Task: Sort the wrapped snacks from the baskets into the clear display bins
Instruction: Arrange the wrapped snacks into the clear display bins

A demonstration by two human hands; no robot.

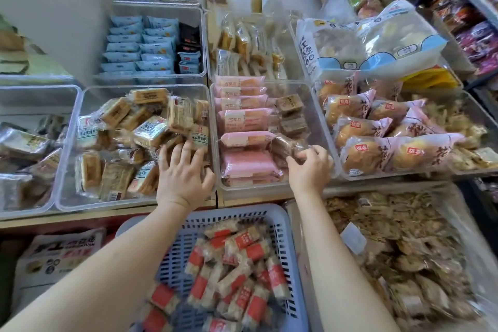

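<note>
Hands: two, bare, both reaching forward over the basket into the front row of bins.
Left hand (181, 170): fingers spread and straight, resting flat on tan wrapped snack bars (151, 131) heaped loosely in a clear display bin (70, 143); grasping nothing.
Right hand (310, 163): fingertips pinching a crinkled clear-wrapped brown snack (287, 146), held low inside the middle clear bin (322, 127), at its right side.
Middle bin contents: pink glossy packets (244, 118), about seven, overlapped in a column on the left; brown square blocks (292, 116), roughly three, stacked on the right.
Basket (285, 240): blue-grey perforated plastic, rectangular, just below the bins; filled with red-banded oat-coloured bars (237, 264), too many and too blurred to count.
Right neighbour bin: bread rolls in pink-and-clear bags (361, 129), about eight.
Rear bin: pale blue flat packets (137, 46), in two neat rows.
</note>
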